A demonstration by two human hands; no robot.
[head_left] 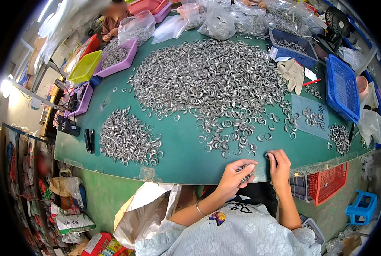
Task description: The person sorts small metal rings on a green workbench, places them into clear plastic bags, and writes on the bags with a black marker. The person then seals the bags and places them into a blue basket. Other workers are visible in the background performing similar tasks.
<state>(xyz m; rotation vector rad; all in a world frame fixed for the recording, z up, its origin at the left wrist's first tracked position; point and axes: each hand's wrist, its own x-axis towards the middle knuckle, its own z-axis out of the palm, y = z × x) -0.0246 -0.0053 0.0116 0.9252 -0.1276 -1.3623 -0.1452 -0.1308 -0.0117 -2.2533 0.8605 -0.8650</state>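
Several silver metal rings [246, 176] sit in my left hand [232, 177], its fingers curled around them just over the table's front edge. To its right, my right hand [280, 168] pinches a single ring [267, 156] between thumb and fingertips. Beyond both hands spreads a large heap of similar rings [207, 77] on the green tabletop [182, 160]; loose ones trail from it toward me. A smaller ring pile [128, 138] lies at the left. Over on the right, small groups of rings [340, 138] lie near a clear plastic sheet [299, 115].
A black stapler [89, 141] lies left of the small pile. Blue baskets [343, 87], a work glove [292, 74] and a red pen [312, 82] are at right. Tubs and plastic bags [218, 23] line the far side, where another person [112, 21] sits. A paper sack [145, 209] stands below.
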